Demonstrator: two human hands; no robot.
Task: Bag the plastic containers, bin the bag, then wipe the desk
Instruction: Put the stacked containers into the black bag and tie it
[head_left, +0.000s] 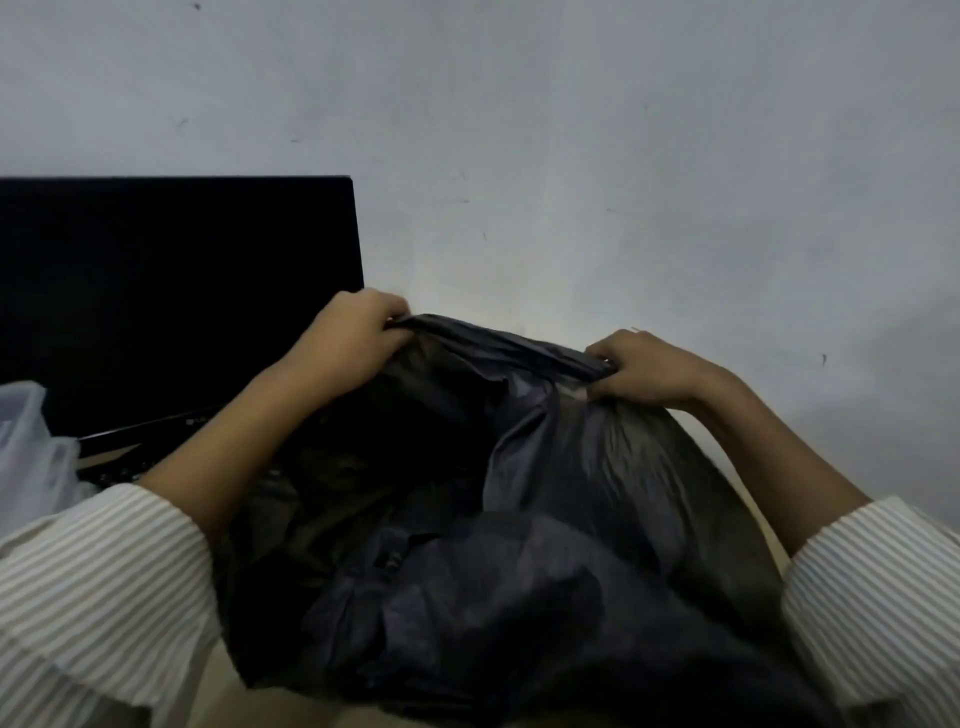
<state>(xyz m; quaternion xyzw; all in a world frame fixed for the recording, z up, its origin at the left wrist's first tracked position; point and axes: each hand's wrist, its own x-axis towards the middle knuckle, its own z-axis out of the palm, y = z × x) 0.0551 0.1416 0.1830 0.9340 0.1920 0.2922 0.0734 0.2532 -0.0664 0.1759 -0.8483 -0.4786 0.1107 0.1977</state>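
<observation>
A big black plastic bag (519, 519) fills the middle and lower part of the head view, crumpled over the desk. My left hand (348, 343) grips the bag's top edge at its left end. My right hand (649, 371) grips the same edge at its right end, so the rim is stretched between both fists. A clear plastic container (26, 436) shows at the far left edge, partly cut off by the frame. What lies inside the bag is hidden.
A dark monitor (171, 291) stands at the back left with a black keyboard (119, 467) below it. A pale wall (571, 130) fills the background. A strip of tan desk (753, 504) shows at the right of the bag.
</observation>
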